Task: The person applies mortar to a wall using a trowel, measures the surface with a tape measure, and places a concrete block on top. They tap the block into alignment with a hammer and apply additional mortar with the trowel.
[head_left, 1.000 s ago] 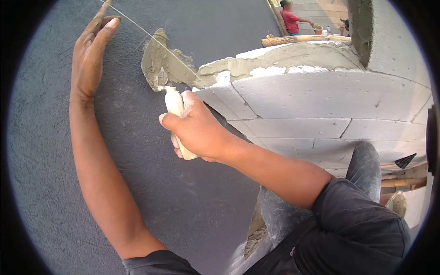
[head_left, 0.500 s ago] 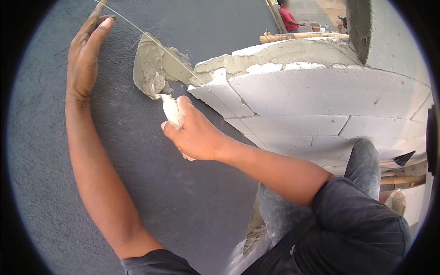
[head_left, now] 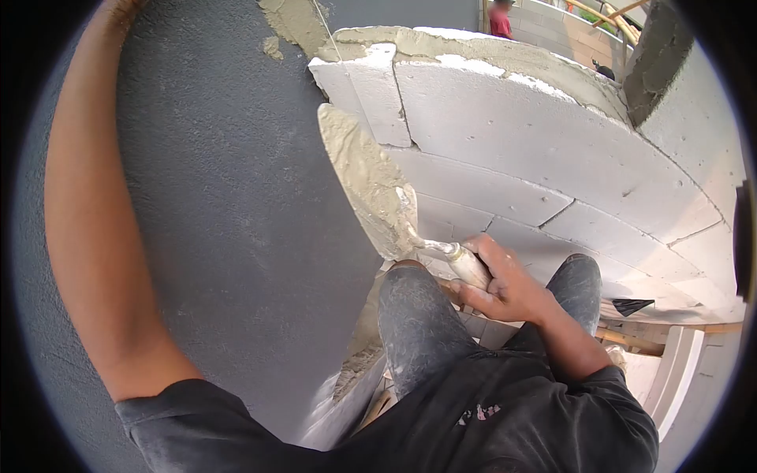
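My right hand [head_left: 505, 280] is closed round the pale handle of a trowel [head_left: 367, 177], whose blade is coated with wet grey mortar and points up and left, in front of the white block wall [head_left: 544, 134]. Mortar [head_left: 505, 54] lies along the wall's top edge. Another patch of mortar [head_left: 296, 22] clings to the dark grey wall at the block wall's end. A thin string [head_left: 327, 30] crosses there. At the top left, only the wrist end of my left hand [head_left: 126, 6] shows against the dark surface; its fingers are out of frame.
The dark rough wall [head_left: 221, 197] fills the left side. A grey column [head_left: 658, 63] rises at the upper right. Behind the block wall stands a person in a red top [head_left: 500, 20]. Timber [head_left: 631, 339] and a black scrap [head_left: 632, 306] are low on the right.
My right hand has drawn the trowel down and right, away from the mortar patch on the dark wall. The view has tilted down, and my left hand's fingers have left it.
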The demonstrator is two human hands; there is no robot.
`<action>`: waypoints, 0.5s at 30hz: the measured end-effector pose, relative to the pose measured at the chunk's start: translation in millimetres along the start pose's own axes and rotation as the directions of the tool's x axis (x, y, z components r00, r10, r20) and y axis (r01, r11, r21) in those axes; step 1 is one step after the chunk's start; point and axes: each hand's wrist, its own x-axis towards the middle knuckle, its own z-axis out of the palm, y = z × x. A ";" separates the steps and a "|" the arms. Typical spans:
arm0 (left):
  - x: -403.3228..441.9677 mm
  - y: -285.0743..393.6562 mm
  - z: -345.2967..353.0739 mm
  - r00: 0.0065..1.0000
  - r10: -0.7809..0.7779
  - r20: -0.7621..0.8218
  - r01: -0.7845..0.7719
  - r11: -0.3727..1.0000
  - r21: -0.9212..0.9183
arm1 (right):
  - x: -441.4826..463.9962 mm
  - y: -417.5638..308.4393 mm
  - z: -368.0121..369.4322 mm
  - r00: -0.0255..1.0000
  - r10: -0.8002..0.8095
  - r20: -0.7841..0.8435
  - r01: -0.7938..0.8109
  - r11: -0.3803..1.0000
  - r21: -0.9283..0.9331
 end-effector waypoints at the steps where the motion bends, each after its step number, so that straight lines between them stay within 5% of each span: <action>1: -1.7 0.7 1.9 0.999 0.021 -0.032 -0.020 0.999 0.051 | -25.8 -2.5 -18.5 0.996 0.087 -0.029 -0.088 0.996 -0.014; 8: -33.5 -24.5 4.2 0.984 0.097 -0.146 -0.064 0.975 0.213 | -212.9 -41.4 -113.9 0.864 0.271 -0.425 -0.424 0.846 -0.324; 11: -50.7 -35.5 8.1 0.971 0.142 -0.195 -0.076 0.947 0.314 | -278.6 -77.6 -131.7 0.677 0.441 -0.589 -0.661 0.717 -0.221; 13: -62.8 -40.2 -1.5 0.950 0.198 -0.242 -0.089 0.913 0.399 | -326.1 -92.3 -138.4 0.508 0.599 -0.619 -0.740 0.671 0.042; 15: -61.4 -41.8 -4.7 0.911 0.275 -0.309 -0.115 0.886 0.450 | -376.6 -110.5 -140.9 0.377 0.618 -0.690 -0.876 0.480 -0.049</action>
